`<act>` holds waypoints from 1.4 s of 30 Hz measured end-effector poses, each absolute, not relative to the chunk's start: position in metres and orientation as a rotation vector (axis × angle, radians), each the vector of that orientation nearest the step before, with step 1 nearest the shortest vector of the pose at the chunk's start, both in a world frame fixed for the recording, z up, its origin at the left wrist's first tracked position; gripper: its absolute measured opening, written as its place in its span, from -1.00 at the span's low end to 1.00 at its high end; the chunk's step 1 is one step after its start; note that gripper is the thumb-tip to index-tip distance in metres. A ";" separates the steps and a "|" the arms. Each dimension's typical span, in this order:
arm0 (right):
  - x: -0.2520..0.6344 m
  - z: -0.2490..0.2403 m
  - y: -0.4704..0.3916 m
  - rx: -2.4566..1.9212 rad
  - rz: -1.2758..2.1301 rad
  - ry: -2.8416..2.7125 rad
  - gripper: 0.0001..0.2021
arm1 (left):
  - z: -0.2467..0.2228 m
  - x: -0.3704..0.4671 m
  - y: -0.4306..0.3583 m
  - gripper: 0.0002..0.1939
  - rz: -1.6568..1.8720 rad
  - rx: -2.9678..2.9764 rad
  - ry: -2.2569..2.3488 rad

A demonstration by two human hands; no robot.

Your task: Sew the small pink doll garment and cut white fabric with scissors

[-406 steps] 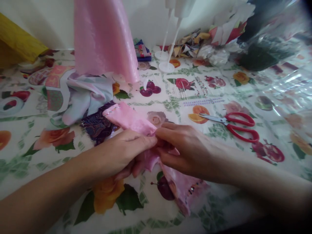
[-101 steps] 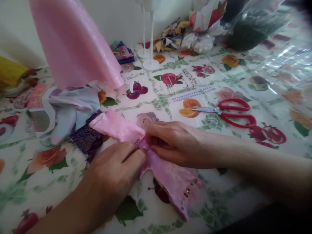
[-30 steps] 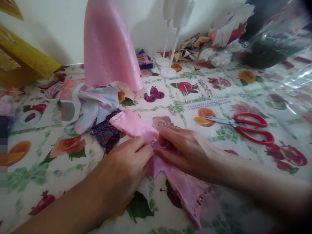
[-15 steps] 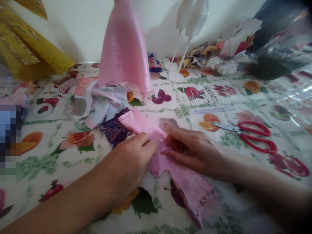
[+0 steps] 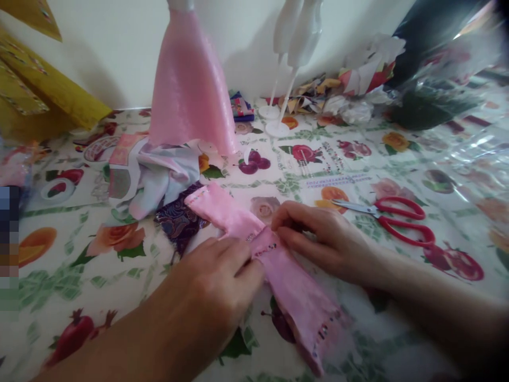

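Note:
A small pink satin garment (image 5: 290, 286) with sequin trim lies on the floral tablecloth (image 5: 79, 249). My left hand (image 5: 217, 278) presses down on its middle from the near side, fingers flat on the cloth. My right hand (image 5: 324, 239) pinches the fabric at the same spot from the right, fingertips bent onto the sequinned seam. One sleeve (image 5: 217, 207) stretches up-left over a dark purple patterned scrap (image 5: 177, 223).
Red-handled scissors (image 5: 392, 217) lie to the right. A tall pink cone-shaped skirt (image 5: 189, 85) stands behind, beside crumpled pale fabric (image 5: 159, 172). White stands (image 5: 278, 122), paper scraps (image 5: 338, 90), yellow cloth (image 5: 43, 90) and a plastic bag (image 5: 445, 90) line the wall.
My left hand has slid down and flattened over the garment's middle. My right hand keeps pinching the seam. The view has shifted slightly.

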State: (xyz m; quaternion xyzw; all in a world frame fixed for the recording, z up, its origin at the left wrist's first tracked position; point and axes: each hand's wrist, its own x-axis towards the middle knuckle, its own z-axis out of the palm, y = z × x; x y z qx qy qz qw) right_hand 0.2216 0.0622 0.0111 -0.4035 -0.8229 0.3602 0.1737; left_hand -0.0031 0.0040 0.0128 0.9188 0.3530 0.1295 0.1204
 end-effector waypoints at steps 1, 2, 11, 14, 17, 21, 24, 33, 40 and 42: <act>0.223 0.012 0.062 -1.164 1.036 -2.314 -0.91 | 0.014 -0.002 0.003 -0.88 0.376 2.708 0.991; 0.224 0.012 0.062 -1.179 1.048 -2.300 -0.91 | 0.015 -0.001 0.002 -0.88 0.365 2.735 0.954; 0.219 0.015 0.055 -0.945 1.082 -2.389 -0.89 | 0.016 0.001 -0.007 -0.80 0.276 2.975 0.850; 0.219 0.010 0.053 -0.882 1.069 -2.483 -0.88 | 0.018 0.002 -0.008 -0.75 0.202 3.003 0.860; 0.222 0.011 0.055 -0.902 1.048 -2.459 -0.88 | 0.020 0.002 -0.008 -0.74 0.159 3.020 0.865; 0.226 0.019 0.059 -1.076 0.922 -2.265 -0.91 | 0.021 0.002 -0.008 -0.76 0.112 3.019 0.859; 0.224 0.018 0.061 -1.138 0.795 -2.214 -0.93 | 0.021 0.003 -0.010 -0.76 0.098 3.039 0.853; 0.204 -0.014 0.052 -1.061 0.515 -2.462 -0.44 | 0.018 0.006 -0.010 -0.71 0.183 3.088 0.893; 0.207 -0.011 0.055 -1.051 0.519 -2.468 -0.42 | 0.020 0.005 -0.010 -0.68 0.181 3.047 0.860; 0.213 -0.003 0.058 -1.050 0.532 -2.393 -0.51 | 0.019 0.004 -0.010 -0.71 0.169 3.039 0.870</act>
